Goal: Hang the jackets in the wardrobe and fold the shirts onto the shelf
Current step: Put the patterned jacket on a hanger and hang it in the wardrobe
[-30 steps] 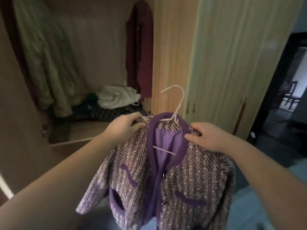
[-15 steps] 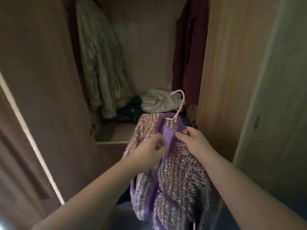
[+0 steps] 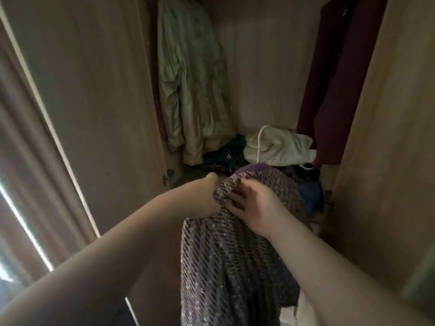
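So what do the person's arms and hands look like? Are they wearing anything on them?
Nothing that shows. The left arm and right arm are bare, with no sleeves as far as the picture reaches. The right hand has no glove, ring or watch in sight. The left hand has no glove either, but its fingers are hidden, so rings cannot be checked.

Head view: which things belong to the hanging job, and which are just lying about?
Job: tweed jacket, hanger, left hand, right hand, wardrobe.
Lying about: green jacket and maroon garment, already hung; cream bundle; dark clothes.
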Action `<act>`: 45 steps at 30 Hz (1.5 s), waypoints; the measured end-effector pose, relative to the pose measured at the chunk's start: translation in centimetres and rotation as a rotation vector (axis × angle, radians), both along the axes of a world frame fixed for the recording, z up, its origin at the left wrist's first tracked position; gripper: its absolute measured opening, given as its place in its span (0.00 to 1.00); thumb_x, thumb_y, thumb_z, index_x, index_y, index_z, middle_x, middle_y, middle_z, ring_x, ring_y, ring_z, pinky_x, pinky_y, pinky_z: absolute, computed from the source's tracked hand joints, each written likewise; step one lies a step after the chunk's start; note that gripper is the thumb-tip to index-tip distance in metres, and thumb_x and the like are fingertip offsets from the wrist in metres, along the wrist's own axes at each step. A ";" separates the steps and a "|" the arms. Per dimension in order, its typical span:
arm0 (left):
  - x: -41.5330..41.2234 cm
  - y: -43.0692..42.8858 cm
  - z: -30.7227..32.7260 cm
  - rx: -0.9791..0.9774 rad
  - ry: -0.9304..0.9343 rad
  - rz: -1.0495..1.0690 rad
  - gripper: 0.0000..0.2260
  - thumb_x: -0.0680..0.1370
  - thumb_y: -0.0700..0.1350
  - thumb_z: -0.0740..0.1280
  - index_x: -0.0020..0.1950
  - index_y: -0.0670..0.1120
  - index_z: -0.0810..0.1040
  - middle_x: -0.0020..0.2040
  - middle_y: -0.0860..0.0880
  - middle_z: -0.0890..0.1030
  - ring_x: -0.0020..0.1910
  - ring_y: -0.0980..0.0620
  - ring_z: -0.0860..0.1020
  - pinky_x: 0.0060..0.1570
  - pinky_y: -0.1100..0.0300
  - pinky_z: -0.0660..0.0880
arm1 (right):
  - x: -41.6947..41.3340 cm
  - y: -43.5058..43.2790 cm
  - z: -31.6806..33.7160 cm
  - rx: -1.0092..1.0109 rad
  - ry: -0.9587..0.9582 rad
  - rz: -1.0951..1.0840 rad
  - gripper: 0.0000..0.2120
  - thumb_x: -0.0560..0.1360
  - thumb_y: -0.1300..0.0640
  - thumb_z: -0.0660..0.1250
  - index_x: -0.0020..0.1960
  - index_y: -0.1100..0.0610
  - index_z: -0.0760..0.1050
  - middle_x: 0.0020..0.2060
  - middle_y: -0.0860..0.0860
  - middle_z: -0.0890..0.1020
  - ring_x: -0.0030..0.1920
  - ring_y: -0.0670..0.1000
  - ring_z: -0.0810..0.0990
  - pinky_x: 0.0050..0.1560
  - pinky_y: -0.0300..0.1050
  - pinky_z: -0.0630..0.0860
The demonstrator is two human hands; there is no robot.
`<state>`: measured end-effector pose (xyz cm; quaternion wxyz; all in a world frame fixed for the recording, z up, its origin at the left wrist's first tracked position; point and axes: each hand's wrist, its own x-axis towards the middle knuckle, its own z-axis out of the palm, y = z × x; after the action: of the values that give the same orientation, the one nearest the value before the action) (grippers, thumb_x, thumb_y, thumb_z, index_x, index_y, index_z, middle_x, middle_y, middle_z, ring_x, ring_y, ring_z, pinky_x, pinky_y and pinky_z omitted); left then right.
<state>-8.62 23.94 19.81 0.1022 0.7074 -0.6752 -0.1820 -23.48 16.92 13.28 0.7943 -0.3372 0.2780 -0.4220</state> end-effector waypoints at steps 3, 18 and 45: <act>0.3 -1.4 -0.6 -0.217 -0.187 0.111 0.15 0.79 0.59 0.62 0.54 0.49 0.66 0.45 0.50 0.78 0.42 0.49 0.76 0.39 0.52 0.74 | 0.1 -0.4 1.2 -0.143 -0.013 0.095 0.16 0.81 0.65 0.55 0.64 0.54 0.72 0.60 0.59 0.80 0.60 0.57 0.81 0.59 0.56 0.77; 11.0 -8.9 -1.2 -0.742 -0.373 0.211 0.16 0.79 0.64 0.58 0.46 0.52 0.70 0.32 0.52 0.77 0.34 0.45 0.78 0.35 0.52 0.77 | -2.1 -12.7 2.7 -1.273 1.262 -0.431 0.24 0.80 0.36 0.52 0.65 0.50 0.71 0.58 0.47 0.78 0.59 0.49 0.76 0.60 0.51 0.74; 22.6 -34.3 19.5 -1.121 -0.340 0.451 0.18 0.77 0.69 0.56 0.44 0.56 0.74 0.32 0.55 0.76 0.31 0.57 0.73 0.29 0.59 0.74 | 15.1 -41.8 22.0 -1.646 1.198 -1.170 0.27 0.78 0.47 0.57 0.75 0.52 0.63 0.70 0.53 0.69 0.69 0.56 0.67 0.71 0.61 0.63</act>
<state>14.00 -10.38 39.27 0.3846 0.6903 -0.5091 0.3411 -8.42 -24.92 35.26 -0.2361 -0.7147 0.3633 -0.5491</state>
